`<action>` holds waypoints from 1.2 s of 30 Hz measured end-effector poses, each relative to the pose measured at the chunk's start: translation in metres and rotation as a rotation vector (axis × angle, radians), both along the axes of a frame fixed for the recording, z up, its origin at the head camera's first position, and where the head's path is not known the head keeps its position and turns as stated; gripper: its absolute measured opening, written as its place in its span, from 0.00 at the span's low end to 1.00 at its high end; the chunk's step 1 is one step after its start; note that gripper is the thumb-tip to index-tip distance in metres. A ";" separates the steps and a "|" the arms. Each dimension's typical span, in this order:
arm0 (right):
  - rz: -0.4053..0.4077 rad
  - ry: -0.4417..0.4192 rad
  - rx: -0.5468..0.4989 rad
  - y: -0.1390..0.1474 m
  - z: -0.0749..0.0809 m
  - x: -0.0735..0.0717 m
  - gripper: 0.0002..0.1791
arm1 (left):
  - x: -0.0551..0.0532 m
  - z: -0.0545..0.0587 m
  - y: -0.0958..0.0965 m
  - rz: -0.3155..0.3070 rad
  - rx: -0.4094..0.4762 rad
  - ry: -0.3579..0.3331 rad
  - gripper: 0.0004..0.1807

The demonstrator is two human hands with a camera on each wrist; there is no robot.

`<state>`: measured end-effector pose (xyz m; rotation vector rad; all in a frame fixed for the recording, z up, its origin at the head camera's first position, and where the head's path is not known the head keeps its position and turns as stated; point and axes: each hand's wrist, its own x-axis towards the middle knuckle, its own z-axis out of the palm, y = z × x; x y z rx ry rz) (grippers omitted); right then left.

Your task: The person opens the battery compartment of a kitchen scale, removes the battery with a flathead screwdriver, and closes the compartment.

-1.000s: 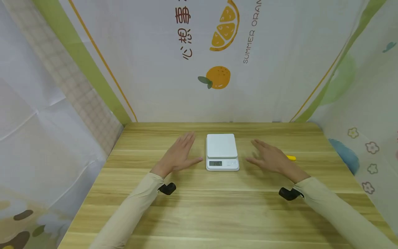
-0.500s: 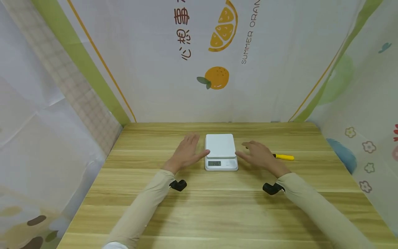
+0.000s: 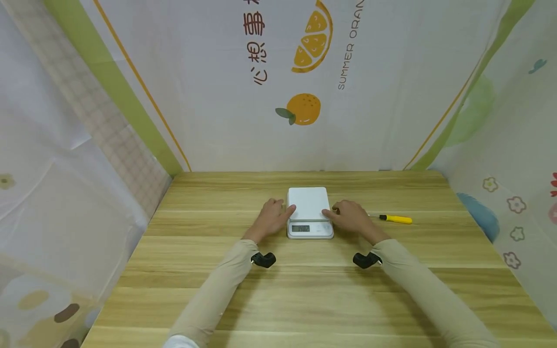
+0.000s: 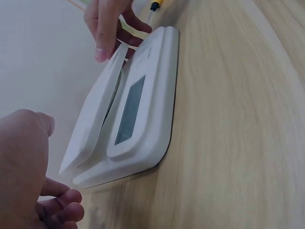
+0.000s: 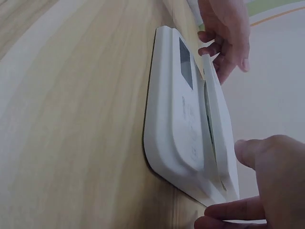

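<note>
A white kitchen scale (image 3: 309, 205) lies on the wooden table, its flat square platform raised above the base. Dark digits show on the scale's display (image 3: 300, 228), too small to read. At the left side is my left hand (image 3: 271, 218), thumb over the platform's edge and fingers curled down beside it. Mirroring it on the opposite side, my right hand (image 3: 351, 217) has its thumb at the platform's edge. In the right wrist view, the right fingertips (image 5: 212, 212) are right at the base's lower corner. The left wrist view shows a slim gap under the platform (image 4: 93, 112).
To the right of the right hand lies a screwdriver with a yellow handle (image 3: 398, 219), its shaft pointing toward the hand. Printed cloth (image 3: 217, 135) hangs behind the table and along both sides. Each wrist wears a black camera mount (image 3: 264, 260).
Both hands have moved inward to the scale from either side, and their fingers have curled in at its edges. The screwdriver has come into fuller view. The scale has not moved.
</note>
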<state>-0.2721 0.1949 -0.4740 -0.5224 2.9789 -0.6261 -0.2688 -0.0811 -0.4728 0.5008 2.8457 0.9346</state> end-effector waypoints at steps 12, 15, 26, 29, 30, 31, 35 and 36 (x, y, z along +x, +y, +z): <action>-0.034 -0.019 -0.102 -0.008 -0.009 0.000 0.27 | -0.004 -0.012 0.006 0.007 0.158 -0.040 0.24; -0.045 -0.015 -0.112 -0.009 -0.010 0.001 0.28 | -0.004 -0.014 0.007 0.022 0.178 -0.042 0.21; -0.116 -0.065 -0.153 -0.011 -0.013 0.003 0.26 | 0.003 -0.014 0.010 0.130 0.379 -0.140 0.18; -0.151 -0.108 -0.171 -0.011 -0.012 0.005 0.28 | 0.004 -0.016 0.010 0.133 0.413 -0.149 0.17; -0.164 -0.125 -0.179 -0.011 -0.012 0.006 0.29 | 0.004 -0.017 0.010 0.132 0.420 -0.150 0.17; -0.176 -0.141 -0.188 -0.011 -0.012 0.006 0.29 | 0.004 -0.018 0.009 0.128 0.423 -0.146 0.17; -0.206 -0.146 -0.224 -0.011 -0.010 0.009 0.31 | 0.004 -0.020 0.007 0.123 0.445 -0.147 0.21; -0.213 -0.137 -0.232 -0.010 -0.010 0.010 0.31 | 0.004 -0.020 0.006 0.121 0.451 -0.150 0.23</action>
